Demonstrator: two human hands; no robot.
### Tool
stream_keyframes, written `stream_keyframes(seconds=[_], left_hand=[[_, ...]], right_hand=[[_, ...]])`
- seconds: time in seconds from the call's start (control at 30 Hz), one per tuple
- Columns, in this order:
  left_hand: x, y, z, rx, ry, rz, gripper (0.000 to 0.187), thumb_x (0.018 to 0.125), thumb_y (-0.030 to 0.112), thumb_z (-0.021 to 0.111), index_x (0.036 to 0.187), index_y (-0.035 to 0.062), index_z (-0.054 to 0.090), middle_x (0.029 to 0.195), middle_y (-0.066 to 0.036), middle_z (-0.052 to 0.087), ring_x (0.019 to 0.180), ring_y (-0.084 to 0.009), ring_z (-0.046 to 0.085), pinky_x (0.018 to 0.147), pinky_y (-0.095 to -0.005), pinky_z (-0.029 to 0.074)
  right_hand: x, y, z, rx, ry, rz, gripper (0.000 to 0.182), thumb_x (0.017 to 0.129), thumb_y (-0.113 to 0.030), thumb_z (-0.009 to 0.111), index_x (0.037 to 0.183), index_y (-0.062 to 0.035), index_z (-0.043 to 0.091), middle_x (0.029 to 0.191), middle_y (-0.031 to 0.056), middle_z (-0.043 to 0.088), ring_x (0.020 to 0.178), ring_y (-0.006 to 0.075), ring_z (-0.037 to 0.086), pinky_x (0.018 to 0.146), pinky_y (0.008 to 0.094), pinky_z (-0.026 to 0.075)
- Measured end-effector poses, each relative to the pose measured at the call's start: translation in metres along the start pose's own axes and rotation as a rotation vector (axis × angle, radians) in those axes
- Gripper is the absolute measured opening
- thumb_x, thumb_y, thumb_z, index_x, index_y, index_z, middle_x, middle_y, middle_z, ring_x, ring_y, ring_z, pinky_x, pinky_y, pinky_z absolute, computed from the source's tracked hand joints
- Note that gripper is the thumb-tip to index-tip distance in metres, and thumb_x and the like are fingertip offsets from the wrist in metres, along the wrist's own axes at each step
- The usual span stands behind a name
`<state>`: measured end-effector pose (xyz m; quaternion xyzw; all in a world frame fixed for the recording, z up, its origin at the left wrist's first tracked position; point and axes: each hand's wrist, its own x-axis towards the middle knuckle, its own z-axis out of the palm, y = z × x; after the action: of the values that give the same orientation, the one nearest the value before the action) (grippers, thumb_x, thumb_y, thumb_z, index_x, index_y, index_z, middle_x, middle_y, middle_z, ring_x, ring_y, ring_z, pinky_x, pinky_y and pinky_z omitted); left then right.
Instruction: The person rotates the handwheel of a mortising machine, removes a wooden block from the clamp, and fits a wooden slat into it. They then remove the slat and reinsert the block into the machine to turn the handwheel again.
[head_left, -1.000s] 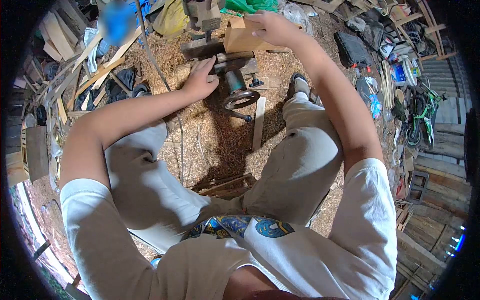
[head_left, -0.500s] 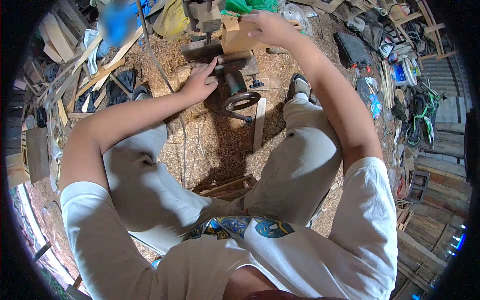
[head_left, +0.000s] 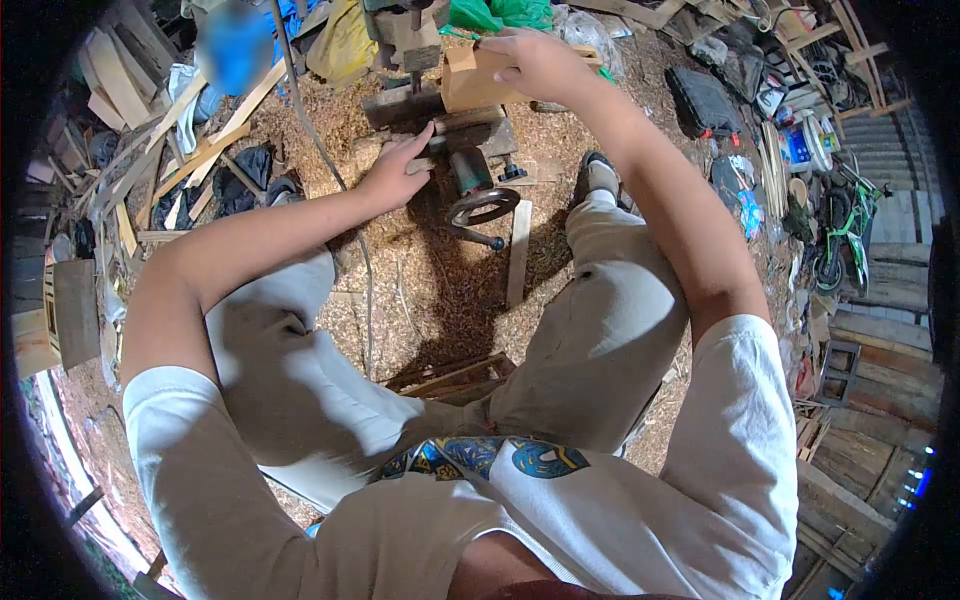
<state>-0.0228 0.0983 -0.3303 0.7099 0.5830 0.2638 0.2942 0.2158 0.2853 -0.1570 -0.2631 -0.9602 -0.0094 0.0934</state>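
Observation:
A pale wooden block (head_left: pixel 470 82) lies near the top centre, against a drill-like machine (head_left: pixel 410 50). My right hand (head_left: pixel 545 68) is closed on the block's right part, with its index finger stretched along the top. Below is a metal vise (head_left: pixel 470 165) with a round handwheel (head_left: pixel 484 207). My left hand (head_left: pixel 400 172) is at the left of the vise, fingers apart, its index fingertip at the near jaw. It holds nothing. A light wooden strip (head_left: pixel 472 119) lies along that jaw.
A cable (head_left: pixel 322 150) runs down left of the vise. Wood shavings (head_left: pixel 400 290) cover the ground, with a narrow board (head_left: pixel 519 250) on them. A black case (head_left: pixel 704 98) is at the right, loose planks (head_left: pixel 215 150) at the left, and a green bicycle (head_left: pixel 845 225) far right.
The light strip along the near jaw shows more brightly than before. My left hand has shifted very slightly toward me; my right hand stays on the block.

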Motion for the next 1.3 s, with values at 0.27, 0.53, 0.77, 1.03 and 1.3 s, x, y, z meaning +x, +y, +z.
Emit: stream_keyframes(seconds=[0.27,0.53,0.77,1.03,1.3], left_hand=[[-0.001,0.003,-0.002,-0.025,0.007,0.027,0.09,0.092,0.011,0.066,0.172,0.0232,0.024,0.162,-0.024,0.049,0.142,-0.0415,0.049,0.123,-0.0448,0.034],[0.0,0.004,-0.001,-0.04,0.003,0.025,0.09,0.093,0.016,0.067,0.172,0.0217,0.024,0.157,-0.027,0.051,0.145,-0.0445,0.044,0.125,-0.0462,0.034],[0.001,0.003,0.0,-0.036,-0.006,0.013,0.091,0.094,0.014,0.066,0.173,0.0215,0.02,0.162,-0.027,0.046,0.149,-0.0433,0.043,0.126,-0.046,0.032],[0.001,0.003,0.0,-0.016,-0.036,-0.034,0.092,0.094,0.012,0.067,0.173,0.0227,0.019,0.166,-0.025,0.043,0.148,-0.0418,0.045,0.124,-0.0457,0.033],[0.0,0.004,-0.001,0.003,-0.024,-0.034,0.093,0.093,0.013,0.067,0.173,0.0244,0.02,0.166,-0.024,0.043,0.147,-0.0433,0.044,0.124,-0.0469,0.033]], right_hand=[[0.004,0.011,0.003,0.101,-0.043,0.058,0.052,0.088,-0.018,0.082,0.138,-0.0134,0.069,0.132,0.0137,0.07,0.12,0.0367,0.068,0.103,0.0486,0.055],[-0.003,0.003,0.004,0.147,-0.099,0.007,0.055,0.086,-0.018,0.083,0.139,-0.0131,0.069,0.129,0.0154,0.071,0.119,0.0377,0.068,0.104,0.0483,0.054],[0.002,0.008,0.011,0.154,-0.16,0.017,0.061,0.084,-0.017,0.084,0.142,-0.0118,0.066,0.133,0.0176,0.07,0.122,0.0391,0.067,0.106,0.0492,0.054],[0.002,0.009,0.015,0.175,-0.162,0.037,0.058,0.087,-0.018,0.083,0.142,-0.0123,0.066,0.131,0.0182,0.071,0.121,0.0397,0.067,0.105,0.0495,0.054],[0.0,0.015,0.026,0.162,-0.131,0.006,0.059,0.088,-0.018,0.083,0.144,-0.0136,0.066,0.13,0.0197,0.07,0.12,0.0403,0.067,0.103,0.0496,0.054]])
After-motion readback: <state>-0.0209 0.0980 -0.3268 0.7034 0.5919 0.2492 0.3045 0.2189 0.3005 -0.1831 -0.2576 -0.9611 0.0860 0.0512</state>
